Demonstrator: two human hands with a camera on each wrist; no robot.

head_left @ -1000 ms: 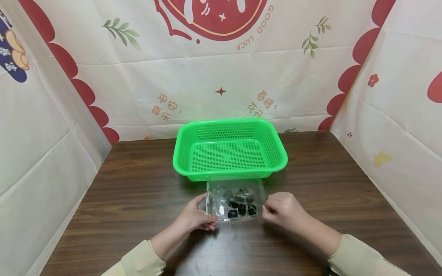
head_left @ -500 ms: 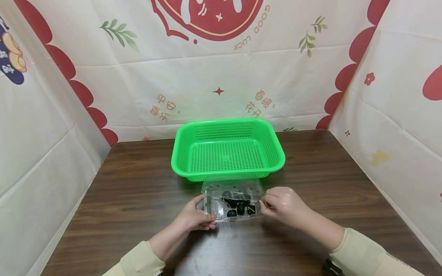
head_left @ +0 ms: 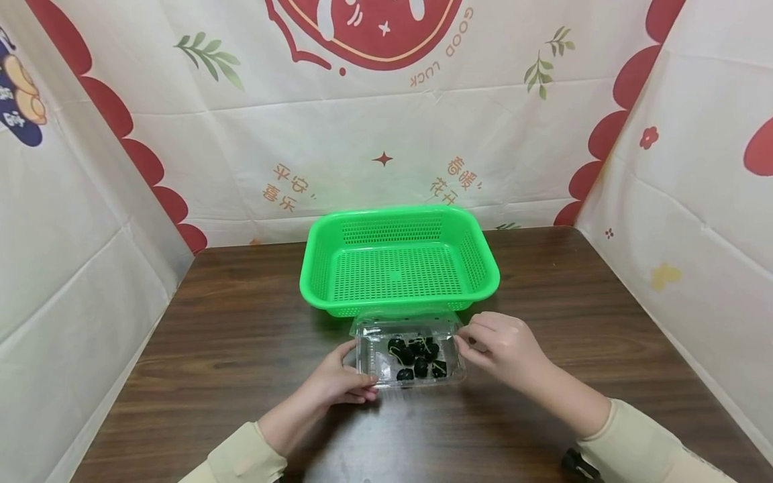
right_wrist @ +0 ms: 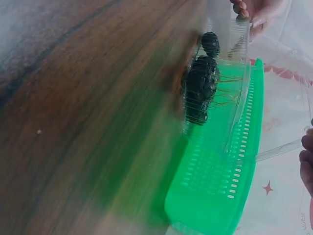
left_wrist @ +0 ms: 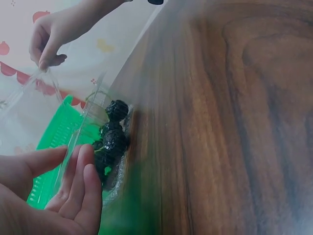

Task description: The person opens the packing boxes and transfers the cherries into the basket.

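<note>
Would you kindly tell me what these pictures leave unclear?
Head view: exact count of the dark fruits, small and overlapping.
Head view: what the black object is, partly hidden by the right sleeve.
Right wrist view: much of the right grip, cut off by the edge.

In the head view, a green basket (head_left: 395, 275) stands mid-dial on a brown table (head_left: 241, 322), before pale cloth (head_left: 241, 144) with a red emblem (head_left: 398, 41) at twelve o'clock and a yellow print (head_left: 665, 276) at three.

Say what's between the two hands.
A clear box holding dark berries lies between the left hand and right hand, shown in the head view.
</note>
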